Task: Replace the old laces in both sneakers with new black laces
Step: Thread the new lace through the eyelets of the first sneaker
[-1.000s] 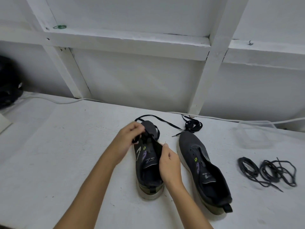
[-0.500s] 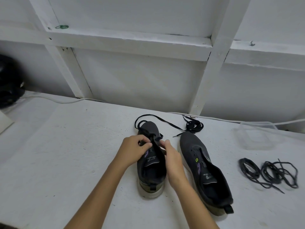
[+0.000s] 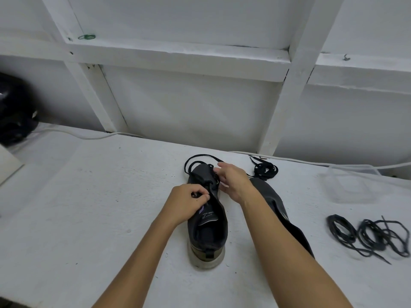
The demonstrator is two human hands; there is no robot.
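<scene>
Black lace (image 3: 195, 162) loops over the toe of the left sneaker (image 3: 208, 221), which stands on the white table (image 3: 89, 207) with its heel toward the person. In the head view the left hand (image 3: 189, 202) is curled at the sneaker's left eyelet row, its grip narrow and pinching what looks like the lace there, though the strand between the fingers is too small to see clearly. The right hand (image 3: 233, 182) reaches over the toe end with fingers loosely bent; whether it holds the lace end cannot be told. The second sneaker (image 3: 275, 203) lies just beside, partly hidden by the right forearm, with no lace in it. A bundle of lace (image 3: 265, 170) sits near its toe, and two coiled laces (image 3: 367, 237) lie well apart to the right, next to a clear tub (image 3: 355, 183).

The step in hand seems to be threading the lace through the first sneaker's lower eyelets. The next move likely calls for drawing the free end through and evening both sides before crossing upward.

Against half a second ago, the right hand has moved from the sneaker's right edge, level with the left hand, forward to the toe. The left hand stays at the left eyelets. A second ago the left hand was forward at the toe and the right sat lower at the tongue.
</scene>
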